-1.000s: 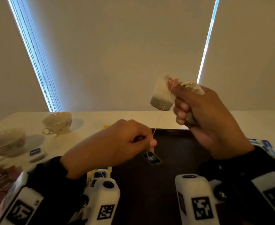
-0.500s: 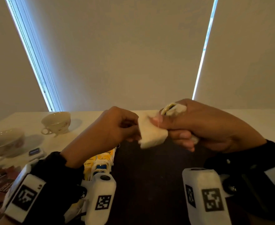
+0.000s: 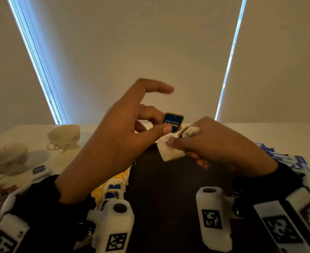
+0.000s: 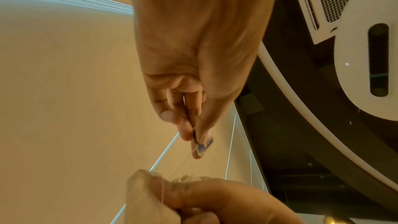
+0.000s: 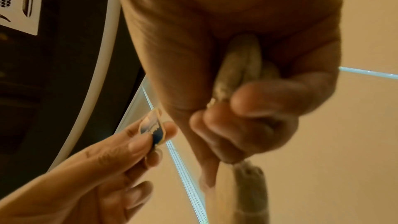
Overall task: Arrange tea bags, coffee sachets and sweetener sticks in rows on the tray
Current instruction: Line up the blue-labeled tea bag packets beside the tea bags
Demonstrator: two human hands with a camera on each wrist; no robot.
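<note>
Head view: left hand pinches blue tag reading "Nature", right hand grips tea bag.

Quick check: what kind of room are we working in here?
Probably a home or hospitality tea station: a pale table before drawn window blinds, two teacups, and a dark tray.

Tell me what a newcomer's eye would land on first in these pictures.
First, the two hands raised mid-frame above the dark tray: the left hand pinches a small blue tag, while the right hand grips a white tea bag. Next, the bright slits of daylight beside the window blinds behind. Two pale teacups stand on the table at far left.
</note>
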